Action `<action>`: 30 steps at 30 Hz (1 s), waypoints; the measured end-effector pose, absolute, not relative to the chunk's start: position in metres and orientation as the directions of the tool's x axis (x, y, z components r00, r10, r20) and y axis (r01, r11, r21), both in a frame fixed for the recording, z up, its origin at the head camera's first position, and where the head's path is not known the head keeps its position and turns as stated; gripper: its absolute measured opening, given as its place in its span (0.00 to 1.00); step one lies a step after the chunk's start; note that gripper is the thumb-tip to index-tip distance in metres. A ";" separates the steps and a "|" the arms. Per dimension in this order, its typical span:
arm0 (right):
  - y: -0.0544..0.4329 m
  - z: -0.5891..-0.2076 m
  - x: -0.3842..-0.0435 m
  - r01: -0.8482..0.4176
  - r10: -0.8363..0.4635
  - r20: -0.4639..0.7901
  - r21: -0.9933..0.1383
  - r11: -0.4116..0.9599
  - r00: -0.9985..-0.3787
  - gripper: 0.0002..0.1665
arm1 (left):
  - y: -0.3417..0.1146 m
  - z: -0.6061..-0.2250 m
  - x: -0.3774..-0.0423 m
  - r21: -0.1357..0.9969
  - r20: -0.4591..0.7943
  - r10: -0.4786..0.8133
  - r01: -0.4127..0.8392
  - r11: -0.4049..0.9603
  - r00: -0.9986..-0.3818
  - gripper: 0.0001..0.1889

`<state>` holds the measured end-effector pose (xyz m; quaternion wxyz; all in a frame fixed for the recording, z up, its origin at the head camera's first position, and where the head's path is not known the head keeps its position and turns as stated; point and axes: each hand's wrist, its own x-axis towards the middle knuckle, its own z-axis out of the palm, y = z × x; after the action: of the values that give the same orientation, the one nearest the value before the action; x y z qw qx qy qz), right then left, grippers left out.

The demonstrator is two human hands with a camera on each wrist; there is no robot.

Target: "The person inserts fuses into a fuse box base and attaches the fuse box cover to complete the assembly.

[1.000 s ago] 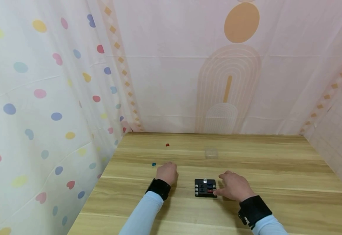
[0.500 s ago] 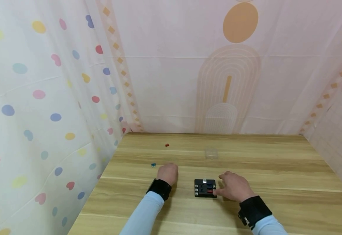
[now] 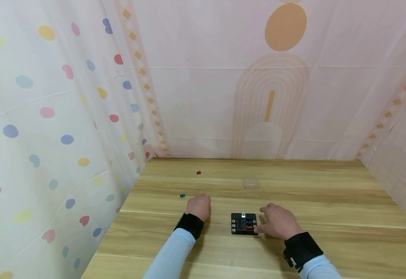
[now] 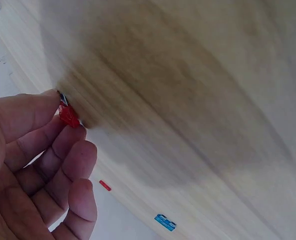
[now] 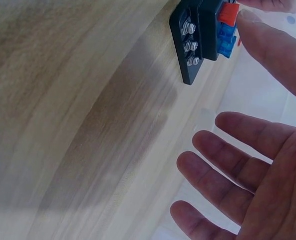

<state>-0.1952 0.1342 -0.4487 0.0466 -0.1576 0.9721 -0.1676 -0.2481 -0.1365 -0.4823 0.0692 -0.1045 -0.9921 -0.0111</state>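
Note:
In the left wrist view, my left hand (image 3: pixel 198 206) pinches a red blade fuse (image 4: pixel 69 116) between thumb and fingertips, its metal end showing near the thumb. A black fuse block (image 3: pixel 243 223) lies flat on the table to the right of that hand. My right hand (image 3: pixel 277 221) is at the block's right side, fingers extended and spread. Its thumb tip touches or nearly touches a red fuse (image 5: pixel 229 13) seated in the block. Beside that one sits a blue fuse (image 5: pixel 226 40). Screw terminals line the block's edge.
A loose blue fuse (image 3: pixel 182 196) lies on the wooden table (image 3: pixel 328 193), just left of my left hand. Farther back are another red fuse (image 3: pixel 198 172) and a clear plastic cover (image 3: pixel 251 182). Patterned curtains (image 3: pixel 203 97) hang behind and to the left.
Both hands stay almost in place. The left hand has shifted very slightly; the fuse block and the loose fuses lie as before.

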 end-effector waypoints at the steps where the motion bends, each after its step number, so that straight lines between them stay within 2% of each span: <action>1: 0.134 -0.449 -0.195 -0.293 -0.324 -0.035 -0.339 0.894 -0.946 0.40 | -0.136 -0.483 -0.248 0.009 0.136 0.205 0.208 0.978 -0.969 0.14; 13: 0.133 -0.448 -0.196 -0.289 -0.319 -0.041 -0.330 0.899 -0.947 0.40 | -0.136 -0.479 -0.248 0.039 0.136 0.218 0.225 0.973 -0.966 0.10; 30: 0.133 -0.446 -0.198 -0.313 -0.343 -0.034 -0.331 0.890 -0.939 0.39 | -0.134 -0.468 -0.244 0.110 0.175 0.264 0.285 0.952 -0.948 0.12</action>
<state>-0.1978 0.1330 -0.4457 0.0456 -0.1688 0.9711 -0.1625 -0.2444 -0.1344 -0.4676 0.0796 -0.1395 -0.9847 -0.0671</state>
